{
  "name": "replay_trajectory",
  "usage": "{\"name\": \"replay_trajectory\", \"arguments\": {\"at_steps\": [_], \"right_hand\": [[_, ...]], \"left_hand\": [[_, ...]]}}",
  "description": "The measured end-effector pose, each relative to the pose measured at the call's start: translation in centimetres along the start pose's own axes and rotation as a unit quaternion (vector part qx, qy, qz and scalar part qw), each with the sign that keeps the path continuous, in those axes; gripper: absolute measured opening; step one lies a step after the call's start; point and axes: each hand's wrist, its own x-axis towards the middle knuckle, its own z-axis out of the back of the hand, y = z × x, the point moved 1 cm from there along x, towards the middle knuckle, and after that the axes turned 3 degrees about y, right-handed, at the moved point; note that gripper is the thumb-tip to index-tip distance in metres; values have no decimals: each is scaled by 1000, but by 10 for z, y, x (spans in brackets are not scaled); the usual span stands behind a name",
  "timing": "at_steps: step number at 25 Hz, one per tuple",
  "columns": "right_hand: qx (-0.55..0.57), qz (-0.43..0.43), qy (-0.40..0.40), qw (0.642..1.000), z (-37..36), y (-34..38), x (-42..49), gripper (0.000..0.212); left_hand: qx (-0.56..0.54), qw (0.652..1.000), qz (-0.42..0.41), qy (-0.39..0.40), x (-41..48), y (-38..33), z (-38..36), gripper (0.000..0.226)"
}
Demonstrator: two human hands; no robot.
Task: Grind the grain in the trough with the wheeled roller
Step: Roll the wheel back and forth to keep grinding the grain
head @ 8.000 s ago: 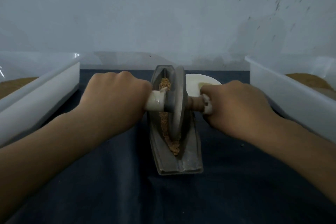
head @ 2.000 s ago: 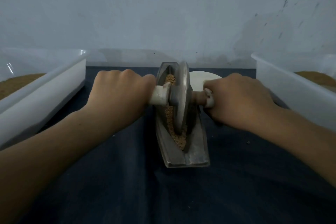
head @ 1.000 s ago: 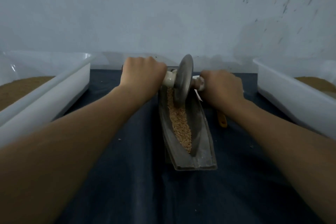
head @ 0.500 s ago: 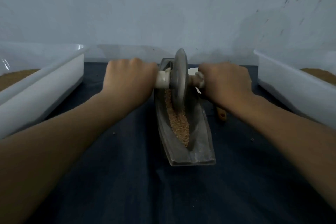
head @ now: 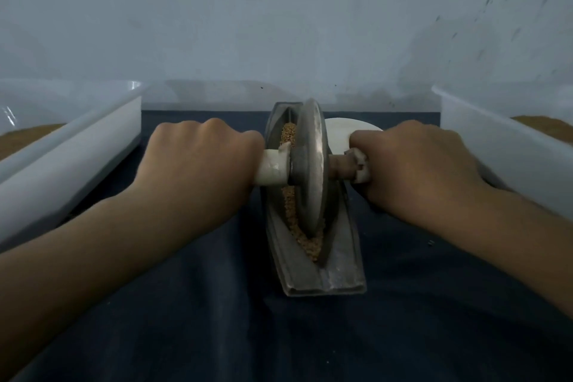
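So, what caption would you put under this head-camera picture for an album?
Left hand and right hand grip the grey metal wheeled roller standing in the boat-shaped metal trough of brown grain.

Bench [head: 217, 335]: dark blue, cloth-looking top, runs back to the wall. Grey metal trough [head: 341, 270] sits on it lengthwise btwn left hand [head: 198, 164] & right hand [head: 418, 164], its near end reaching back past both wrists. White plastic tub [head: 77, 158] on the bench outboard of left hand, second white tub [head: 496, 149] outboard of right hand, both apart from the trough. Flat white round dish [head: 341, 130] just behind right hand, beside trough's far end. Tiny dark speck [head: 430, 243] on bench next to right forearm.
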Motion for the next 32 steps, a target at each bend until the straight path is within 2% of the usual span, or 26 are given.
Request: {"name": "replay_trajectory", "arguments": {"at_steps": [2,4,7,9,13,15,16,18,21,23,26,30,32], "right_hand": [[-31,-37,5,999,-18,0,25,39],[-14,-64,19,998,-37,1,60,22],[27,-89,49,994,-49,-1,79,13],[35,-89,56,994,-45,-1,60,15],[-22,-15,-30,999,-12,-1,8,38],[-20,18,-40,999,0,-2,0,36],[-20,22,-28,999,-1,-2,5,35],[-39,3,1,999,-11,0,28,32],[10,-69,54,996,-40,0,67,8],[55,-100,76,991,-50,-2,70,1],[34,-91,50,994,-42,-2,50,15],[-39,-7,-7,999,-7,2,14,47],[-35,8,5,999,-3,1,9,46]], "left_hand": [[17,999,34,25,15,-4,-19,29],[7,997,64,32,45,-4,-37,6],[0,996,69,58,72,-4,-37,8],[6,998,45,48,61,-5,-27,4],[8,1000,-9,-16,8,-2,-4,44],[-18,999,-18,-33,-1,4,0,50],[-26,999,-13,-15,-1,5,-4,50],[-6,999,27,31,6,2,-20,41],[16,998,62,9,47,-6,-36,8],[29,998,46,31,69,-8,-31,8],[28,998,27,43,55,-7,-23,6],[5,1000,7,-3,2,-1,-11,41],[-11,1000,-4,-18,-2,4,-10,48]]}}
